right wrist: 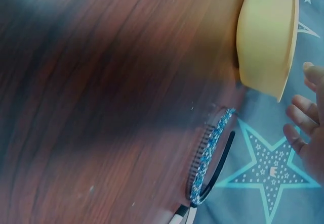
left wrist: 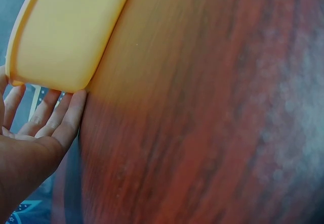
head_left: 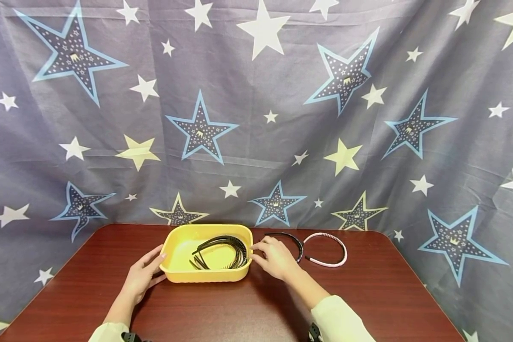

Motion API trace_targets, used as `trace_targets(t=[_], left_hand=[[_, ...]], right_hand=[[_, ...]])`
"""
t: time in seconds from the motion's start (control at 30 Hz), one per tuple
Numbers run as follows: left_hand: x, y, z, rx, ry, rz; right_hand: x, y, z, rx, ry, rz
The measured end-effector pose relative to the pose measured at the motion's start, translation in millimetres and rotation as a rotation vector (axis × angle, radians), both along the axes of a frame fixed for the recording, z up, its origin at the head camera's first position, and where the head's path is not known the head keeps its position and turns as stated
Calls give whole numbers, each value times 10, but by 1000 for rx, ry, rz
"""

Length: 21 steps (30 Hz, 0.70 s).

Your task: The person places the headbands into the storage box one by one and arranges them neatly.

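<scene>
A yellow plastic basin [head_left: 203, 277] stands on the table with several black toothed headbands [head_left: 241, 251] bunched toward its right side. At its left end is my left hand [head_left: 138, 277]. In the left wrist view, nearly straight fingers [left wrist: 65, 118] touch the basin's outer wall. Beside the right rim is my right hand [head_left: 278, 259], fingers extended and loosely bent. From the right wrist, that hand [right wrist: 311, 118] appears near the basin wall [right wrist: 263, 37] and holds nothing; whether a fingertip touches the rim I cannot tell.
To the right of the basin lies a dark headband with a blue-and-white pattern [right wrist: 210, 150], partly behind my right hand in the head view. Further right is a pale pink headband [head_left: 344, 251]. The brown table [head_left: 213, 313] meets a star-patterned curtain [head_left: 256, 161] behind.
</scene>
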<state>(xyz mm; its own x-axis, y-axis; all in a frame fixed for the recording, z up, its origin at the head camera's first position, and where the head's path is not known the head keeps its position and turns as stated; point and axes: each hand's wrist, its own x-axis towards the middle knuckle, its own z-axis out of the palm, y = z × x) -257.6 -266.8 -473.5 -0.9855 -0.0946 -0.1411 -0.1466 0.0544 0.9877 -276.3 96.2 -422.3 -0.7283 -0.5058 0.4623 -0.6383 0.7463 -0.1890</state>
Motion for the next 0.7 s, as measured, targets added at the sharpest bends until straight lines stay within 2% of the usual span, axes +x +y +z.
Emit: trace_targets(t=[0.4, 0.7], left_hand=[[-4, -2, -12, -6, 0, 1], [-12, 2, -4, 1, 2, 4]], right_hand=[[-24, 301, -22, 31, 25, -39], [-50, 590, -66, 31, 10, -92]])
